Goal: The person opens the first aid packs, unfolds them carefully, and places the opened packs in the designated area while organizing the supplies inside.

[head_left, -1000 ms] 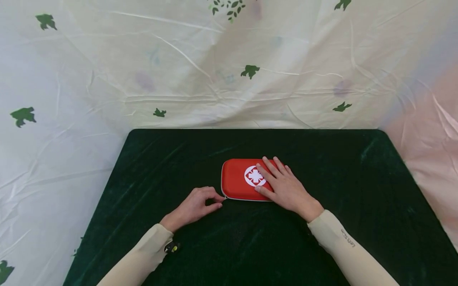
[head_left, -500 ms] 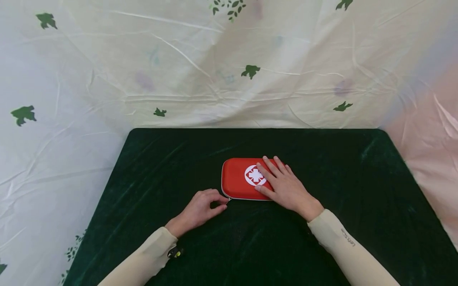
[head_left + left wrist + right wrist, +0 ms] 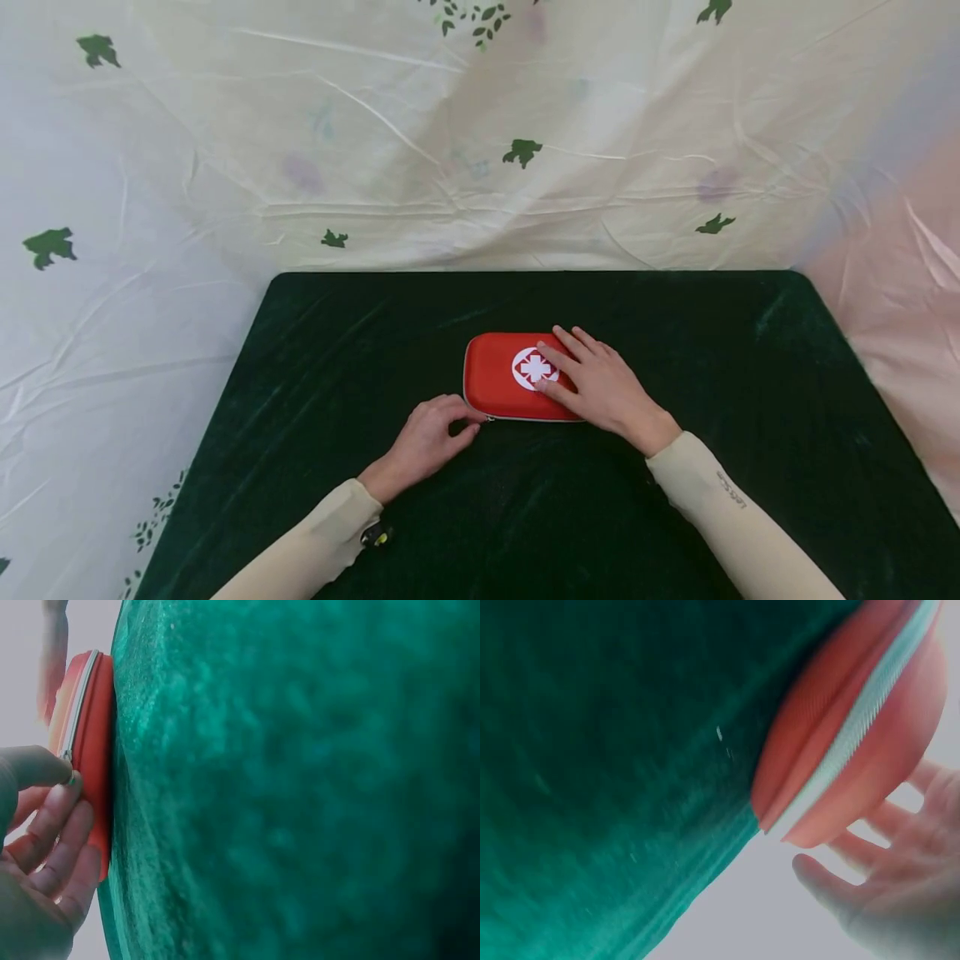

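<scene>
A red zippered first-aid case (image 3: 491,375) with a white cross emblem lies flat on the dark green table. My left hand (image 3: 437,432) is at its near left corner, where thumb and index finger pinch the small zipper pull (image 3: 67,756). In the left wrist view, the grey zipper (image 3: 81,705) runs closed along the case's side beyond the pull. Spread over the right part of the lid, my right hand (image 3: 603,387) rests with fingers extended. The right wrist view shows the case's zippered edge (image 3: 855,724) beside that hand, with its teeth together.
A green velvety cloth (image 3: 712,358) covers the table. Behind it hangs a pale curtain (image 3: 390,158) printed with green leaves and birds, and more cloth hangs at both sides. A dark wrist device (image 3: 377,534) sits at the left sleeve.
My left hand has moved a little to the right along the near edge of the case, with the zipper pull. The right hand has shifted only slightly on the lid.
</scene>
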Demonstrator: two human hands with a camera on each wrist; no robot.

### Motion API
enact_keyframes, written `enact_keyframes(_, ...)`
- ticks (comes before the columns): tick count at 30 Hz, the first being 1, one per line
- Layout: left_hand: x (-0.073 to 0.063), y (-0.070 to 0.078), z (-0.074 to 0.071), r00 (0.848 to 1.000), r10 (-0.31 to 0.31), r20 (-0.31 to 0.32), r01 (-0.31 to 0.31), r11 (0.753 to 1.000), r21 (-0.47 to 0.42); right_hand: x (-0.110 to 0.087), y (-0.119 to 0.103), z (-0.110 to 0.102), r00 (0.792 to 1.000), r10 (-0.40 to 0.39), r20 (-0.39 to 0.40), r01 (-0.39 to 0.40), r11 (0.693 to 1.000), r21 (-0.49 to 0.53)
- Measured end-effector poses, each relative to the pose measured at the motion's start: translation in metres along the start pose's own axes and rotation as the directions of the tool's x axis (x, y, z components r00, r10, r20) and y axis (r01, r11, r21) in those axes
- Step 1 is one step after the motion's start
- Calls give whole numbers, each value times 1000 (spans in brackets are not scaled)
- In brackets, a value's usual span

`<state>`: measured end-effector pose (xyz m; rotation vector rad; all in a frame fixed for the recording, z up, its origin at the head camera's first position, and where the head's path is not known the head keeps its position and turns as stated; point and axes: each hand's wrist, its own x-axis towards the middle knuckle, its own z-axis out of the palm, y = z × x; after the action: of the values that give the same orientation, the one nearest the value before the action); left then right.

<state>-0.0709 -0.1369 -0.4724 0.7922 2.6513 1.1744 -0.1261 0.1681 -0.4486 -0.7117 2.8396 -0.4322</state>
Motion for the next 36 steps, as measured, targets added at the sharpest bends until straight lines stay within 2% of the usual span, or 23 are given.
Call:
enact_keyframes(3,1,0,1,999,-29,-19,29,1000,9,5,5,-6,1000,16,-8,-15,999,32)
enact_keyframes(6,3,-1,1,999,-41,-28,41,999,10,7,11,-9,998,55,29,-57,996,72)
enact_keyframes(12,12,-3,-2,997,-58,-56,60,998,34,0,19,-10,990,110,83,-121,982,143)
enact_keyframes(18,25,-8,-9,991,-95,-98,101,993,60,-17,20,-11,990,115,78,-126,979,162)
enact_keyframes(28,41,-12,-11,984,-136,-118,146,985,88,-41,21,-7,993,109,36,-114,973,202)
enact_keyframes(36,53,-17,-12,975,-170,-143,180,982,63,-56,17,-4,994,104,18,-105,969,225)
